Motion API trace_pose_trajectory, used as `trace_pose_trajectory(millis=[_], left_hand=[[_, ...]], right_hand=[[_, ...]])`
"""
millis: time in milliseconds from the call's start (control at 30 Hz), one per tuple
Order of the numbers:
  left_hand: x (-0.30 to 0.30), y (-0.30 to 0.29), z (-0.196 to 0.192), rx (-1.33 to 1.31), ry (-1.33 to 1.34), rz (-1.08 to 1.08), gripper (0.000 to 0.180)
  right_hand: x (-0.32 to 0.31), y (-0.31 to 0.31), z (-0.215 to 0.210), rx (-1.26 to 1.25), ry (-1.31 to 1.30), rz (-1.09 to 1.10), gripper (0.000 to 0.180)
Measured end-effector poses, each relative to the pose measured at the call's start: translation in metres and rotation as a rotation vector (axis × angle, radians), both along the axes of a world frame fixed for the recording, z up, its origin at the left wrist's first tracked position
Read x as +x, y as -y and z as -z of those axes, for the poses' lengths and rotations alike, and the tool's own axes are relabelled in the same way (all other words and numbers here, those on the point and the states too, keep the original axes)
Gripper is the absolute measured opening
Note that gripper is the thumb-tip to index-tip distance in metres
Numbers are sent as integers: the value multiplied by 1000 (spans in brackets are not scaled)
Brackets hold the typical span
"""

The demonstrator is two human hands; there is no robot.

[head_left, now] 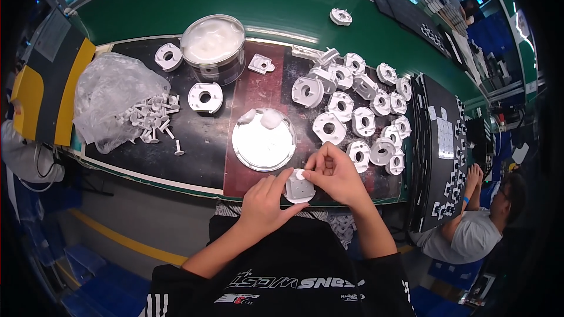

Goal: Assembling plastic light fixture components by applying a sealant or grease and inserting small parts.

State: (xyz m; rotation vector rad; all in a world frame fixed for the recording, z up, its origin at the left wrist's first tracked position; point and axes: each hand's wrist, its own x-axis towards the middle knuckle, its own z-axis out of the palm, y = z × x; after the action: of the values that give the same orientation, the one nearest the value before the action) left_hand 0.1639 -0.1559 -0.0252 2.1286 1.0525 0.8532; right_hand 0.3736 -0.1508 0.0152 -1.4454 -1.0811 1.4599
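At the near edge of the table, a white plastic part with a flat square face and rounded rim sits between my hands. My left hand grips it from the left, fingers at the upper edge and thumb along the lower edge. My right hand is closed in a pinch at the part's upper edge, on a small white piece whose exact shape the fingers partly hide. Just beyond lies a round metal lid with clumps of white grease on it.
A tin of white grease stands farther back. To the left, a clear plastic bag spills white plastic pins. Several white ring-shaped housings crowd the right side. Stacked black trays stand beyond them, near a co-worker.
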Motion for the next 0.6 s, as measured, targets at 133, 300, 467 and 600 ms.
trace_pose_trajectory(millis=[133, 300, 467, 600], left_hand=[[-1, 1, -1, -13, 9, 8, 76], [1, -2, -4, -30, 14, 13, 76], [3, -3, -8, -58, -16, 12, 75], [-9, -4, -12, -77, 8, -2, 73]], right_hand=[[-1, 1, 2, 5, 29, -37, 22], [1, -2, 0, -2, 116, -51, 14], [3, 1, -1, 53, 180, -48, 13], [1, 15, -7, 135, -64, 166, 14]])
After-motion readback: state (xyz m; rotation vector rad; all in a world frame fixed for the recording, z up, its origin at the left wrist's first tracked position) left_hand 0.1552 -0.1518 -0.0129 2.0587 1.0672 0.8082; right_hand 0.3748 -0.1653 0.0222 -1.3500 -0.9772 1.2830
